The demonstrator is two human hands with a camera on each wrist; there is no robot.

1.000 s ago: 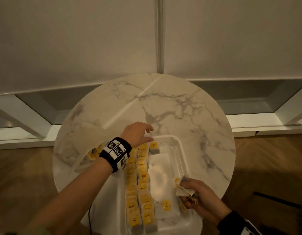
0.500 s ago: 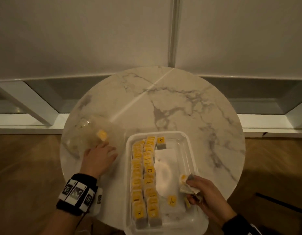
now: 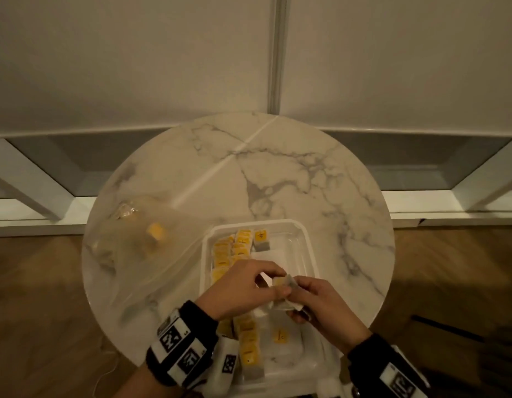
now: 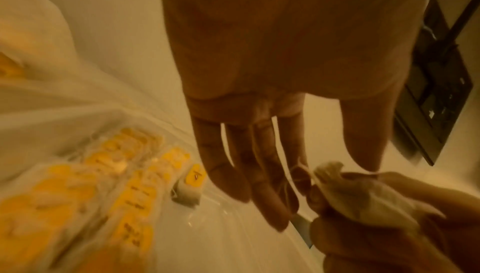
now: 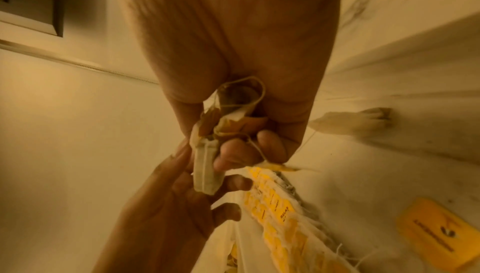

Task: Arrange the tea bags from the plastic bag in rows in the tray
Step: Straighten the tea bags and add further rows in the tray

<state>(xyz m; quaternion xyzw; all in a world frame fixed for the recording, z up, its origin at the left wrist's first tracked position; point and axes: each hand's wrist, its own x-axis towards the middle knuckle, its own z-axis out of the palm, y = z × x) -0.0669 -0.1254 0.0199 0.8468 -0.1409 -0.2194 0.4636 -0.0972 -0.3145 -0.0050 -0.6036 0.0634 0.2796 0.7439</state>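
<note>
A clear plastic tray (image 3: 308, 239) sits on the marble table and holds two rows of yellow-tagged tea bags (image 3: 221, 254) along its left side. A single tea bag (image 3: 261, 240) lies at the far end beside them. My right hand (image 3: 295, 294) grips a small bunch of tea bags (image 5: 231, 113) above the tray's middle. My left hand (image 3: 267, 280) meets it and pinches one tea bag (image 5: 206, 172) from that bunch between thumb and fingers. The plastic bag (image 3: 128, 248) lies crumpled on the left, with a yellow-tagged tea bag (image 3: 157, 231) inside.
A loose yellow tag (image 3: 280, 336) lies on the tray floor near its front. The round marble table (image 3: 277, 173) is bare behind the tray. Its edge drops to a wooden floor (image 3: 33, 297), and a white wall and ledge stand behind.
My left hand left the plastic bag and swung right to the right hand over the tray, where it now pinches a tea bag. The right hand rose slightly toward the tray's middle.
</note>
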